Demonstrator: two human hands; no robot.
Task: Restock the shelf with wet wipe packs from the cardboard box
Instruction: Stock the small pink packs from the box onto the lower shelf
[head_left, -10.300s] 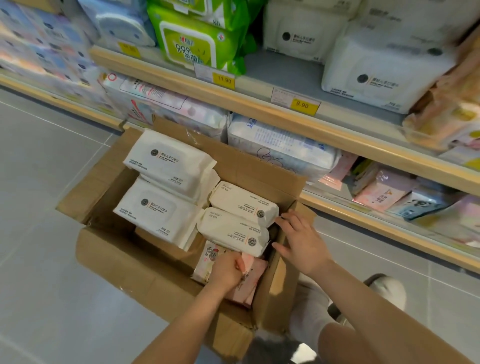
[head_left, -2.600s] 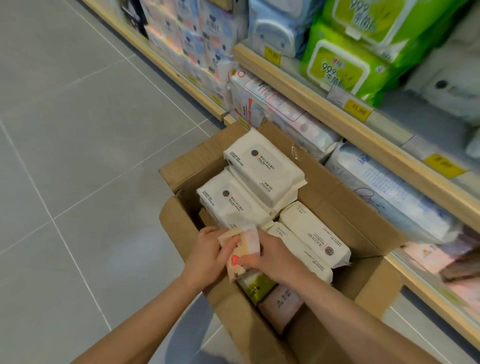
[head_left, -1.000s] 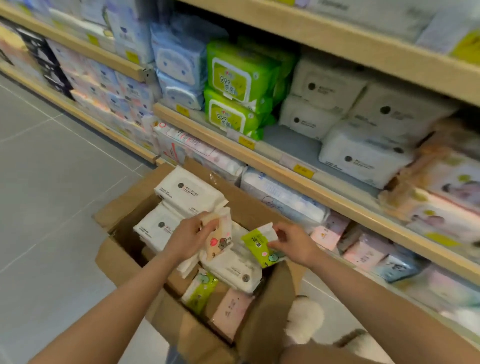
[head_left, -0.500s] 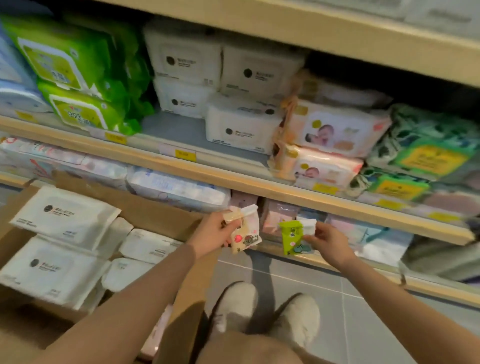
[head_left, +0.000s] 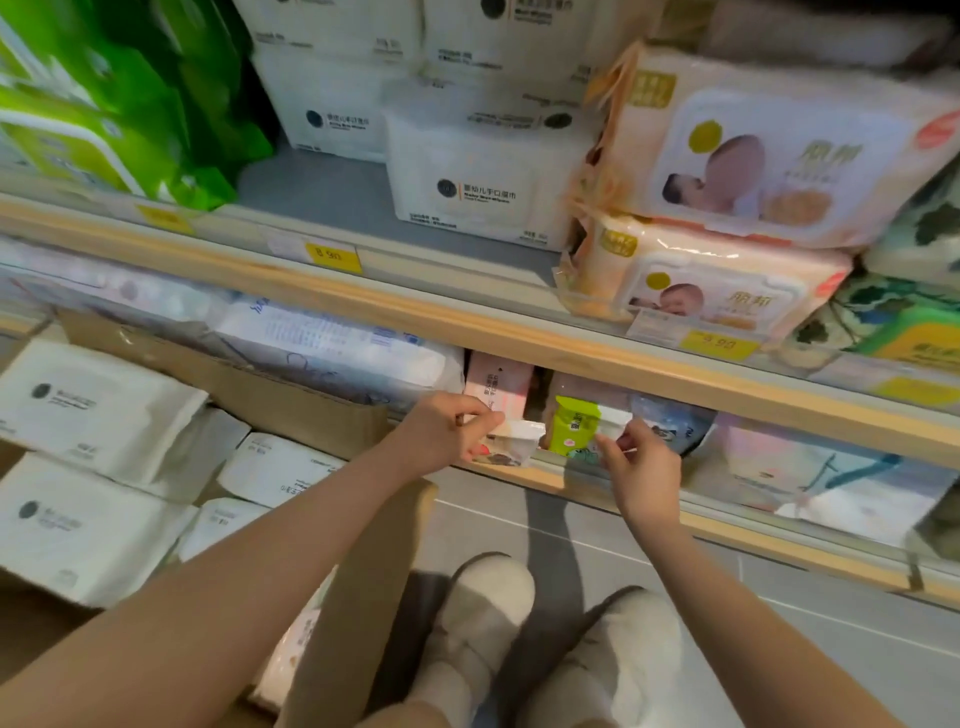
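My left hand (head_left: 449, 428) pinches a small pale wet wipe pack (head_left: 511, 444) at the front lip of the bottom shelf (head_left: 753, 535). My right hand (head_left: 641, 465) pinches a small green wet wipe pack (head_left: 571, 426) by its white end, holding it just inside the same shelf opening beside a pink pack (head_left: 498, 384). The open cardboard box (head_left: 296, 397) stands on the floor at the left. It holds several white wet wipe packs (head_left: 93, 410).
The wooden middle shelf edge (head_left: 519, 327) runs across above my hands, with yellow price tags (head_left: 332, 257). White packs (head_left: 483, 182), green packs (head_left: 130, 104) and peach baby packs (head_left: 753, 156) fill that shelf. My two white shoes (head_left: 488, 603) stand on the grey floor below.
Both hands have pushed forward and down with their small packs, from in front of the bottom shelf to its opening. The view has moved closer to the shelves.
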